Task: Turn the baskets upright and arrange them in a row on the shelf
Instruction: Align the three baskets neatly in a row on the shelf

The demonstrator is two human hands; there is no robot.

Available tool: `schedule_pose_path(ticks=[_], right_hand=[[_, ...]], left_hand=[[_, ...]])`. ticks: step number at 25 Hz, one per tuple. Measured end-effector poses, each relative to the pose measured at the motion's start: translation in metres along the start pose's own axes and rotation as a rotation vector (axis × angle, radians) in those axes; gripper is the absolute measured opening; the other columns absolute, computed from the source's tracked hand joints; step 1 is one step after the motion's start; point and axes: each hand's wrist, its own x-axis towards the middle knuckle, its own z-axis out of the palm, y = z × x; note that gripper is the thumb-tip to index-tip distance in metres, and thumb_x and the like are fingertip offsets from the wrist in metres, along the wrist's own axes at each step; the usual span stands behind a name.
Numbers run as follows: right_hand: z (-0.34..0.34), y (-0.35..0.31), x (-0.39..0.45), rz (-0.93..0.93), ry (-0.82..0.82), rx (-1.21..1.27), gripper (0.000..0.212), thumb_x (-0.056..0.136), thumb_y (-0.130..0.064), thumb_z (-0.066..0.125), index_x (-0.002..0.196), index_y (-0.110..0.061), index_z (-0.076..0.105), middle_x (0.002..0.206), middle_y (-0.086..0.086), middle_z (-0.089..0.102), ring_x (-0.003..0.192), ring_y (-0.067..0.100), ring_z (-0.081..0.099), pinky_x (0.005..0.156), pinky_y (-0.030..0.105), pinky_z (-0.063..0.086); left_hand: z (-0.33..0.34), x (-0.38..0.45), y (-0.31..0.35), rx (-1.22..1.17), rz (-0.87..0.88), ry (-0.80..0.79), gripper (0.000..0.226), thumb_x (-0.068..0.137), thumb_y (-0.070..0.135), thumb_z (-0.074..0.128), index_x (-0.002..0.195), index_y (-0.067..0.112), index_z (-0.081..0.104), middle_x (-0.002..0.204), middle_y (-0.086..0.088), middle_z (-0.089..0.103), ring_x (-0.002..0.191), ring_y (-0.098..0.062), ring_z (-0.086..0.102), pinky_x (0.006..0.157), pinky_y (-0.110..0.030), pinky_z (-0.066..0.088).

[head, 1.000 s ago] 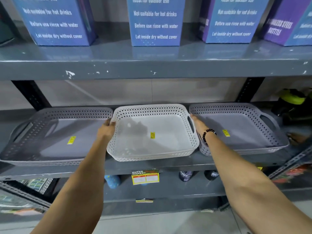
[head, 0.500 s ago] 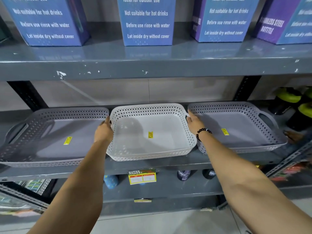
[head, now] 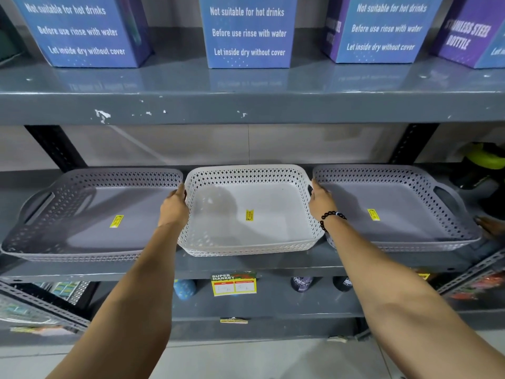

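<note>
On the grey store shelf (head: 246, 265), left hand (head: 173, 207) and right hand (head: 320, 204) clasp the white basket's (head: 250, 212) side rims, probably squaring it between the two grey baskets (head: 90, 212).

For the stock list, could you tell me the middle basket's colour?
White middle basket, with diamond-perforated walls; head view.

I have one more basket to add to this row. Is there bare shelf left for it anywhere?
Not in the row: left grey basket, white basket and right grey basket sit nearly rim to rim, hands filling both gaps. Only the front shelf strip and the band behind are bare.
</note>
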Motion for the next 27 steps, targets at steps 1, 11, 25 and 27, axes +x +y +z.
schedule_pose_path(ticks=[1,11,25,27], right_hand=[[0.001,0.000,0.003,0.009,-0.001,0.000,0.049,0.094,-0.004,0.036,0.143,-0.009,0.031,0.101,0.016,0.046,0.093,0.026,0.048,0.099,0.042,0.042],[0.008,-0.002,0.027,0.066,-0.020,0.053,0.057,0.092,-0.001,0.039,0.146,-0.011,0.024,0.135,0.027,0.047,0.093,0.018,0.029,0.079,0.029,0.025],[0.004,-0.001,0.006,0.041,-0.009,-0.021,0.060,0.092,0.002,0.037,0.148,-0.008,0.018,0.144,0.026,0.038,0.130,0.039,0.041,0.108,0.043,0.035],[0.005,0.001,0.002,0.036,-0.009,-0.048,0.059,0.093,0.000,0.037,0.148,-0.008,0.020,0.144,0.027,0.039,0.131,0.040,0.040,0.109,0.044,0.033]], left_hand=[[0.000,0.001,0.001,-0.003,-0.006,-0.003,0.066,0.088,-0.013,0.030,0.148,0.015,0.028,0.137,-0.021,0.050,0.117,-0.043,0.052,0.093,-0.046,0.045],[0.007,0.028,0.007,-0.026,0.011,0.018,0.067,0.087,-0.014,0.032,0.149,0.013,0.028,0.136,-0.022,0.052,0.117,-0.043,0.052,0.095,-0.046,0.044],[0.002,0.007,0.008,-0.186,-0.094,0.024,0.065,0.089,-0.013,0.030,0.146,0.017,0.035,0.137,-0.019,0.052,0.116,-0.042,0.053,0.098,-0.045,0.046],[0.000,-0.002,0.007,-0.203,-0.110,0.025,0.064,0.090,-0.013,0.030,0.147,0.017,0.035,0.138,-0.018,0.052,0.117,-0.042,0.053,0.099,-0.044,0.046]])
